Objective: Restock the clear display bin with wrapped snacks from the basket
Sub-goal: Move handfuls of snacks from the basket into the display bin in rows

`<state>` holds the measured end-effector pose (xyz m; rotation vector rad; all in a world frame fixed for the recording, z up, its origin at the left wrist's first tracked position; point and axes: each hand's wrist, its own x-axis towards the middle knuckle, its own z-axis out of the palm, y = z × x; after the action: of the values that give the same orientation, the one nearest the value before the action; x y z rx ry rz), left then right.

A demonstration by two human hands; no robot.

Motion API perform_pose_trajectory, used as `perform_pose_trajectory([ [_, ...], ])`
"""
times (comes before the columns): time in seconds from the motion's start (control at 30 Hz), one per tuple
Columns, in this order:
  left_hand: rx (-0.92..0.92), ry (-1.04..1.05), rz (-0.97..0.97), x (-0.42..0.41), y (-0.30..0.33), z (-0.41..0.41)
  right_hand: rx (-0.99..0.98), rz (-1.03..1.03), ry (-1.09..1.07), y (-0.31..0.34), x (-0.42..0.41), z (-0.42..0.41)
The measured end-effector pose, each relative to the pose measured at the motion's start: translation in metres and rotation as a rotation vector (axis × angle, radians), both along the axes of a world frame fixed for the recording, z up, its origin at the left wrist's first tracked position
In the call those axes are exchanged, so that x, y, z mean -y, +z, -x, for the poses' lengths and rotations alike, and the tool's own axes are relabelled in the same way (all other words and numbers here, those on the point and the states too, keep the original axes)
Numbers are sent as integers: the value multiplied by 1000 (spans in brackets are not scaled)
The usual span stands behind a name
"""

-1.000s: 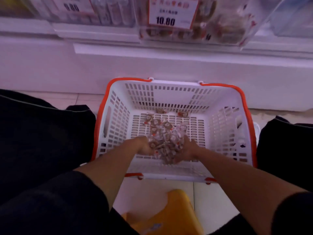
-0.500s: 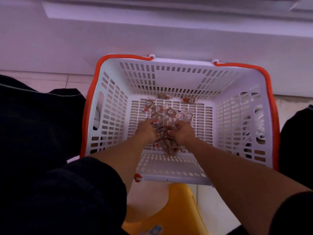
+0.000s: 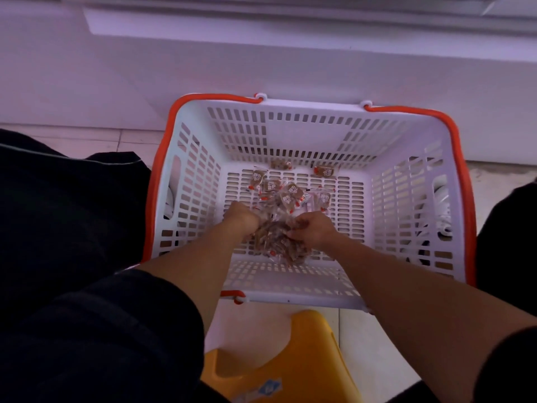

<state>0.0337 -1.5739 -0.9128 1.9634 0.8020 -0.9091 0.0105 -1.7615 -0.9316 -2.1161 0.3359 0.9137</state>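
Head view, taking the basket (image 3: 313, 117) as the landmark. It stands on the floor against a white shelf base (image 3: 261, 62), white slotted walls with an orange rim. Inside it, on the bottom, lie the wrapped snacks (image 3: 279, 228): a heap near the front wall and a looser scatter behind it, with two strays by the far wall.

Both hands are down in the basket at the heap. The left hand (image 3: 242, 219) has its fingers curled into the left side of the pile; the right hand (image 3: 315, 228) curls over the right side, fingers closed on wrappers. Each grip appears to hold a bunch, though how much sits in either palm is hidden.

The step in hand looks like gathering a double handful. The next move calls for pressing the two grips together under the load, then lifting straight up past the rim toward the display bin, which is out of sight here.

The basket walls stand well clear of both wrists, and the space above is open. A yellow stool (image 3: 290, 359) sits just in front of the basket, between dark-clothed knees.
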Motion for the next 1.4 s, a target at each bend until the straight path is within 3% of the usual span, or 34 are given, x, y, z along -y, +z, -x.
perform_pose_trajectory([
  [0.1,-136,14,94,-13,16,-2,-66,-16,-25,18,8,-7],
  [0.23,-339,93,453,-26,49,-5,-291,-205,-42,63,36,-25],
  [0.4,-251,7,701,-22,104,-25,-332,-353,-26,139,50,-55],
  [0.47,-178,-107,727,-18,146,-41,-314,-347,102,182,48,-67],
  [0.57,-99,-293,751,-16,230,-64,-185,-315,300,260,47,-79],
  [0.67,28,-438,694,-15,316,-75,11,-432,335,342,49,-84],
  [0.77,177,-490,740,-10,380,-79,345,-713,125,405,46,-86],
  [0.87,329,-337,871,7,411,-85,647,-859,-46,427,32,-94],
  [0.97,499,-224,870,24,415,-97,810,-776,-63,431,22,-110],
  [1.07,590,-211,782,32,417,-110,1023,-426,124,438,32,-125],
  [1.2,627,-191,828,34,420,-123,1114,-132,322,435,45,-135],
  [1.27,644,-209,820,34,422,-127,1125,-105,325,434,46,-141],
  [1.4,717,-306,756,28,435,-141,995,-252,275,444,54,-148],
])
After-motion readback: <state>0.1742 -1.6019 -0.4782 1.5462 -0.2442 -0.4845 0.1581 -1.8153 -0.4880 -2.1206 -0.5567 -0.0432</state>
